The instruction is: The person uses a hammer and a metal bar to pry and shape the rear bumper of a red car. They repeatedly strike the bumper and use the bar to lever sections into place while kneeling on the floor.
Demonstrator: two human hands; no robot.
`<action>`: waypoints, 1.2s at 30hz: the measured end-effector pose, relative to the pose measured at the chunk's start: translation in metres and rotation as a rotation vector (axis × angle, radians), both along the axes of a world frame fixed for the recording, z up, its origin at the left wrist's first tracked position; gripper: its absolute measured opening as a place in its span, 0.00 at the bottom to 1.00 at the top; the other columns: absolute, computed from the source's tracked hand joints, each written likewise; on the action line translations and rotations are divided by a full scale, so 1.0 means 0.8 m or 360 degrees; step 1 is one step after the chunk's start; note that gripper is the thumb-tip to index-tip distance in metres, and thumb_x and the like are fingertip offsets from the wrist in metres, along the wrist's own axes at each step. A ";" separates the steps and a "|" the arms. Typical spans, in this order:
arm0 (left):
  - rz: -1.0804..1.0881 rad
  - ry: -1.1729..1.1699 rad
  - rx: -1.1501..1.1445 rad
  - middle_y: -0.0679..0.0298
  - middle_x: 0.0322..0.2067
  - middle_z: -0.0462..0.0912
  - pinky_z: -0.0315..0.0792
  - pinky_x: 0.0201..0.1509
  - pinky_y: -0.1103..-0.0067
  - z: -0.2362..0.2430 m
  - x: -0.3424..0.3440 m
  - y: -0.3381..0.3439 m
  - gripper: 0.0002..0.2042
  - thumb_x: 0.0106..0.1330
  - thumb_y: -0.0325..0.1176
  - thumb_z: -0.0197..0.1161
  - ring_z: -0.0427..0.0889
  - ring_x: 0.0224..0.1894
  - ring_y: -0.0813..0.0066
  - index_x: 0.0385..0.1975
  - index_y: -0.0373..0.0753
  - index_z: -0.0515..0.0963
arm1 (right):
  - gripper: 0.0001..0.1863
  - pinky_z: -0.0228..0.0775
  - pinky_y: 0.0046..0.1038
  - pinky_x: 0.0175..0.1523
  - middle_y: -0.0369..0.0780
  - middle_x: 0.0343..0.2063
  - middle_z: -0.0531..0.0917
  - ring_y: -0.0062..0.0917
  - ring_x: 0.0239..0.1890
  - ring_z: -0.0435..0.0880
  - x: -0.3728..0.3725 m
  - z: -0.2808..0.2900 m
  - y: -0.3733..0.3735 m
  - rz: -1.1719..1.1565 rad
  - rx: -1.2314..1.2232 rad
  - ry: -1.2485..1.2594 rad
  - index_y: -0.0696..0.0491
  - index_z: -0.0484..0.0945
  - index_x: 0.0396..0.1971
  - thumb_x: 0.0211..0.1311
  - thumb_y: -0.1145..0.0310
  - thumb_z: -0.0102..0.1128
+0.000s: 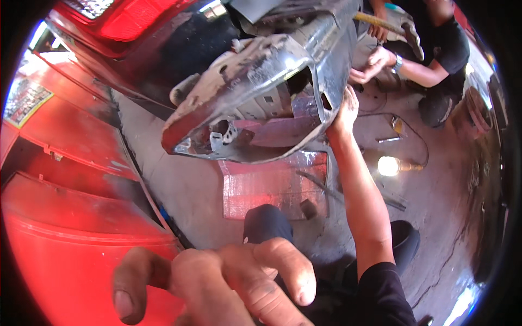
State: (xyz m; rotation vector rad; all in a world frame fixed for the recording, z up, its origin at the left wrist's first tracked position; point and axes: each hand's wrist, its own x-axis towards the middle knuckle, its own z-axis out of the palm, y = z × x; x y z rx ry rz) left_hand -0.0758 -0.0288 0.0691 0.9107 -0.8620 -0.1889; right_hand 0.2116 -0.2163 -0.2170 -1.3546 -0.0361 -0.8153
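Observation:
A battered metal car body section (283, 70), hollow, with torn edges and a red-painted corner, projects from the rear of a red car. My right hand (345, 111) is closed on its right edge, fingers pointing up along the metal; part of the grip is hidden. Close to the camera, my left hand (217, 277) hangs with fingers bent and apart, holding nothing. Across from me, a co-worker's hand (375, 24) holds a hammer (389, 24) by its yellow handle. Another hand (375, 65), with a watch at the wrist, is beside the body section.
Red car panels (70, 261) fill the left side. A silvery foil sheet (261, 187) lies on the concrete floor, with a dark block (308, 208) on it. At the right are a lit work lamp (389, 166) with a cable and a bucket (474, 114).

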 end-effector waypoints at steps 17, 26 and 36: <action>0.0140 -0.0650 -0.0615 0.57 0.49 0.76 0.66 0.49 0.60 0.005 0.003 0.008 0.27 0.72 0.34 0.55 0.86 0.34 0.51 0.70 0.45 0.55 | 0.22 0.70 0.32 0.56 0.42 0.47 0.78 0.31 0.50 0.77 -0.028 0.029 0.023 0.0342 0.1072 0.0316 0.59 0.73 0.53 0.71 0.57 0.50; 0.2561 -0.1534 0.1085 0.52 0.42 0.80 0.72 0.49 0.68 -0.036 0.154 0.064 0.10 0.68 0.28 0.56 0.79 0.45 0.58 0.43 0.30 0.78 | 0.21 0.64 0.29 0.58 0.46 0.48 0.79 0.31 0.50 0.75 -0.005 0.002 0.013 0.0190 0.0547 0.0240 0.63 0.75 0.50 0.74 0.61 0.42; 0.2475 -0.1287 0.1515 0.51 0.46 0.81 0.70 0.58 0.69 -0.048 0.142 0.051 0.24 0.79 0.41 0.38 0.79 0.50 0.62 0.47 0.24 0.77 | 0.17 0.69 0.23 0.45 0.38 0.38 0.79 0.18 0.38 0.74 -0.062 0.076 -0.007 0.0182 0.0527 0.0334 0.58 0.74 0.54 0.71 0.66 0.50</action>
